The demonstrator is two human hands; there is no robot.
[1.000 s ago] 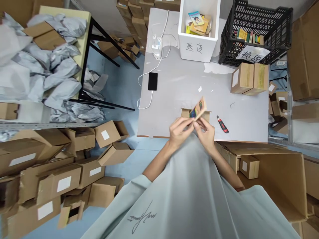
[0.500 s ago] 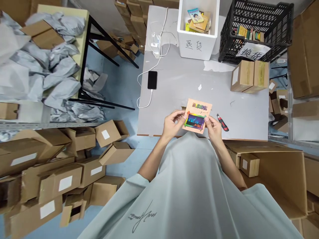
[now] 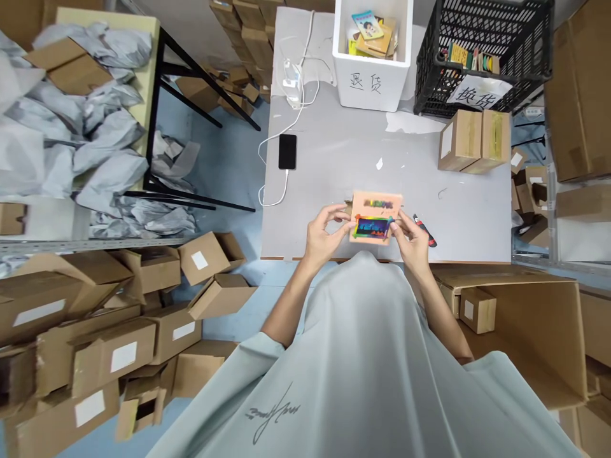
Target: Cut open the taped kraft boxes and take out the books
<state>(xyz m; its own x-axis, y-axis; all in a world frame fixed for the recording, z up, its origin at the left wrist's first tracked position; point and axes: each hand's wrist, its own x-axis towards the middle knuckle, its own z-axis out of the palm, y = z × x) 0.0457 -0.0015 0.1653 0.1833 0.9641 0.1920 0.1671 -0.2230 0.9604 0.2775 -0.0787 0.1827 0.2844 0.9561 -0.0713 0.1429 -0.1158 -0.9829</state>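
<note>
A small peach-coloured booklet (image 3: 377, 215), with a dark blue picture in a rainbow frame on its cover, is held up over the table's front edge. My left hand (image 3: 326, 234) pinches its left edge between thumb and fingers. On the other side, the thumb of my right hand (image 3: 411, 239) lies on the cover, with the fingers at the right edge. A red-and-black box cutter (image 3: 426, 231) lies on the table just beyond my right hand, which partly covers it. Something brown shows behind the booklet's left edge, too hidden to name.
On the grey table (image 3: 334, 152) are a charging phone (image 3: 287, 152), two taped cartons (image 3: 472, 141), a white bin (image 3: 372, 83) with books and a black crate (image 3: 484, 63). An open carton (image 3: 539, 343) stands at right, a pile of boxes (image 3: 128, 318) at left.
The booklet has tilted, so its cover looks flatter from above. Both hands have turned slightly with it, and my right hand now covers more of the box cutter. The view has shifted a little.
</note>
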